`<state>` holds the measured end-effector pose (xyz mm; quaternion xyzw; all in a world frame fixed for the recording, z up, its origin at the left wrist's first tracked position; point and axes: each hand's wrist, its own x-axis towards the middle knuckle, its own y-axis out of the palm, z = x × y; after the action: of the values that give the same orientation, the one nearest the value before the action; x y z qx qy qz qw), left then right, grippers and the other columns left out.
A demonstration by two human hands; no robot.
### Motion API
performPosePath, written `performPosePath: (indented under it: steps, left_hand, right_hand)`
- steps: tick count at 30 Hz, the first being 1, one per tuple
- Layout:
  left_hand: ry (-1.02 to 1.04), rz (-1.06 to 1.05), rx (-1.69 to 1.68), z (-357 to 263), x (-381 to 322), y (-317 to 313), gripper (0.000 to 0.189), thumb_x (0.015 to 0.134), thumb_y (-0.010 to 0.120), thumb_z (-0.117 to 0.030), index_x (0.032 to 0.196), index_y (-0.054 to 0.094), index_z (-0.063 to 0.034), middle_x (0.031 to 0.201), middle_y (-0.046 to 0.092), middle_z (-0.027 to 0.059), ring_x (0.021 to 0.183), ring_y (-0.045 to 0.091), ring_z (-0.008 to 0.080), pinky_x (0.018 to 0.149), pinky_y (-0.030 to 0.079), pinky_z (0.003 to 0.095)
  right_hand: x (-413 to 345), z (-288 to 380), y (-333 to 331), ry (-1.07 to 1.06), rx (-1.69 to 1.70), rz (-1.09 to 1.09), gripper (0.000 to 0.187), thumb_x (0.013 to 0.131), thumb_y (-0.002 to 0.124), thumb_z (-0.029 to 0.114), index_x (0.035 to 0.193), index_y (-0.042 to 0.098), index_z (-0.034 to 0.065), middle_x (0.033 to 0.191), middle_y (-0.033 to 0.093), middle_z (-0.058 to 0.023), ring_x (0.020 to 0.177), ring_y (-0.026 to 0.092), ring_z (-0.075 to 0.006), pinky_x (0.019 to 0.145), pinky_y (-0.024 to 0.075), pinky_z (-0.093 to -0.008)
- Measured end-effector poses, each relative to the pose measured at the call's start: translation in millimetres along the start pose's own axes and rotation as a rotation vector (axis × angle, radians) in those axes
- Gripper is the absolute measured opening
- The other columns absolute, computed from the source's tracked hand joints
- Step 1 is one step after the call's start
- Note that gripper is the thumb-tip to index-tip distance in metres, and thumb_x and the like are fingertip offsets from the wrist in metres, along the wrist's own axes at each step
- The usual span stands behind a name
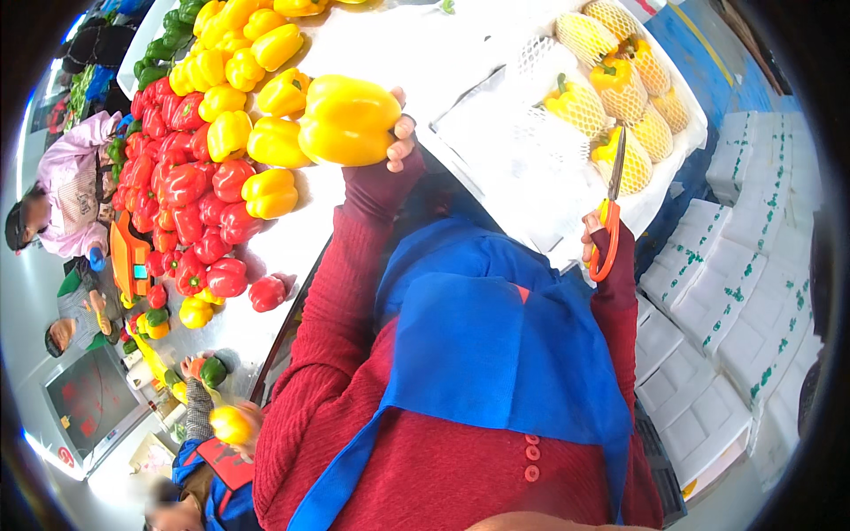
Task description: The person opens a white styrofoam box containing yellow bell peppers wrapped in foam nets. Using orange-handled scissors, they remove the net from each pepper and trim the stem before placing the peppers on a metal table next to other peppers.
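Note:
A large yellow bell pepper (350,121) is in my left hand (401,136), raised above the table's near side; its palm side is hidden behind the pepper. Scissors with orange handles (605,242) are in my right hand (593,233), blades pointing away from me. Beyond the blades stands a white-lined box (690,143) with several yellow peppers in foam net sleeves (578,109). Empty white foam nets (551,136) lie at the box's left part, over white paper (488,119). Loose yellow peppers (279,141) lie just left of my left hand.
Red peppers (182,186) are heaped on the metal table (302,235), with green ones (159,50) behind. An orange scale (129,255) stands at the far left. White foam boxes (717,259) are stacked on my right. Co-workers (76,179) stand around the table, one close on my left (206,458).

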<state>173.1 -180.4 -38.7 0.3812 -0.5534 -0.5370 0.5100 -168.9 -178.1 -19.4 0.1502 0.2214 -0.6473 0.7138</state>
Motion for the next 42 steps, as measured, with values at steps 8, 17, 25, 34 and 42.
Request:
performPosePath:
  steps: [8, 17, 25, 34, 42]
  left_hand:
    - [0.775, -0.323, 0.707, -135.7, -12.2, 55.6, 0.054, 0.085, 0.056, -0.040, 0.127, 0.043, -0.0082, 0.113, 0.054, 0.0104, 0.098, 0.054, 0.0264, 0.083, 0.047, 0.0439]
    - [1.362, -1.240, 2.148, -326.1, -44.8, 47.7, 0.068, 0.065, 0.082, -0.030, 0.116, 0.049, -0.0007, 0.112, 0.052, 0.0177, 0.100, 0.053, 0.0270, 0.086, 0.047, 0.0417]
    - [0.706, -0.512, 2.231, -185.3, 94.0, 10.4, 0.041, 0.076, 0.068, -0.002, 0.115, 0.057, -0.0019, 0.112, 0.062, 0.0116, 0.099, 0.059, 0.0231, 0.092, 0.044, 0.0315]
    - [-0.040, 0.357, 2.456, 88.7, 220.2, -65.6, 0.028, 0.081, 0.051, 0.004, 0.105, 0.063, -0.0007, 0.097, 0.067, 0.0126, 0.094, 0.064, 0.0253, 0.085, 0.047, 0.0308]
    - [-0.257, 0.525, 2.744, 59.9, 211.1, -89.6, 0.039, 0.073, 0.064, -0.006, 0.111, 0.060, -0.0111, 0.119, 0.054, 0.0068, 0.112, 0.053, 0.0281, 0.089, 0.047, 0.0374]
  right_hand:
    - [-4.7, 5.2, -1.2, -0.061, -0.087, 0.003, 0.021, 0.084, 0.065, 0.022, 0.090, 0.061, 0.0021, 0.068, 0.057, -0.0047, 0.046, 0.047, -0.0062, 0.042, 0.0358, -0.0205]
    - [-2.0, 2.2, -6.2, -0.053, -0.083, 0.003, 0.023, 0.084, 0.067, 0.025, 0.092, 0.061, 0.0036, 0.067, 0.056, -0.0002, 0.049, 0.049, -0.0051, 0.044, 0.0378, -0.0202]
    - [-2.4, 9.0, -1.8, -0.079, 0.024, 0.004, 0.024, 0.082, 0.071, 0.024, 0.087, 0.060, 0.0024, 0.067, 0.057, 0.0001, 0.054, 0.051, -0.0052, 0.049, 0.0421, -0.0222]
    - [-27.0, -0.5, -14.9, -0.081, 0.216, -0.034, 0.023, 0.082, 0.071, 0.018, 0.091, 0.060, 0.0004, 0.079, 0.060, -0.0018, 0.071, 0.052, -0.0069, 0.064, 0.0439, -0.0235]
    - [-28.9, -17.8, -24.1, -0.082, 0.266, -0.117, 0.014, 0.085, 0.066, 0.015, 0.089, 0.059, 0.0041, 0.074, 0.057, 0.0005, 0.057, 0.048, -0.0036, 0.050, 0.0391, -0.0194]
